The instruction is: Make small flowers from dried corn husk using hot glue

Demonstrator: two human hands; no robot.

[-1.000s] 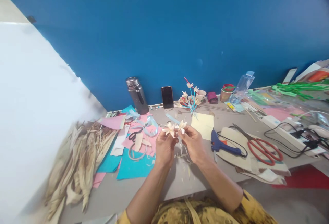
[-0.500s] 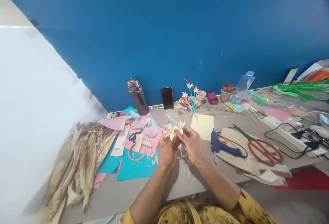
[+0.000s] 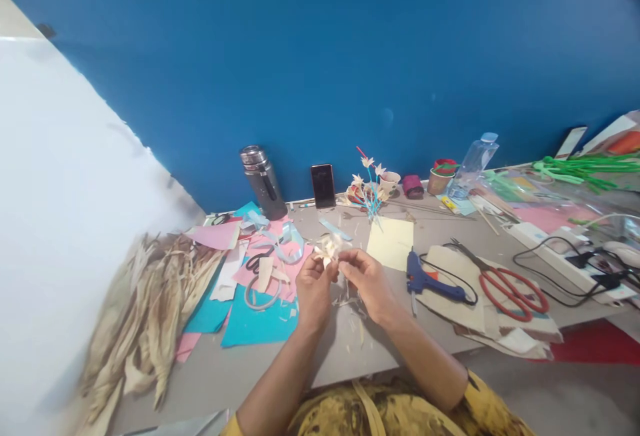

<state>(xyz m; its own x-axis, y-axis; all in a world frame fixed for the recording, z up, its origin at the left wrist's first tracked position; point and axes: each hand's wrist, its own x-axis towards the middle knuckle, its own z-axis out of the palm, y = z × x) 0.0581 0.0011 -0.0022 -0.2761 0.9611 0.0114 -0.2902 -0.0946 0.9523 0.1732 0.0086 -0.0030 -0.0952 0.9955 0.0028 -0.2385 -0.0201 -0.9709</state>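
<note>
Left hand [image 3: 315, 293] pinching blurred cream flowers [image 3: 329, 249]; right hand [image 3: 369, 284] close beside. Blue glue gun [image 3: 434, 283] near red-handled scissors [image 3: 486, 268].

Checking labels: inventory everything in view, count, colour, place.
flower cluster: one, cream, centre
husks: pile, tan, left
sheets: several, pink and blue, left
flask: one, grey, back left
phone: one, black, back
stemmed flowers: several, white, back
cups: two, white, brown, back
roll: one, purple, back
bottle: one, clear, back right
glue gun: one, blue, right
scissors: one red-handled pair, right
power strip: one, white, right
strands: many, green, right
panel: one, blue, behind
table: one, grey, beneath
left hand, right hand: two, bare, at cluster
</note>
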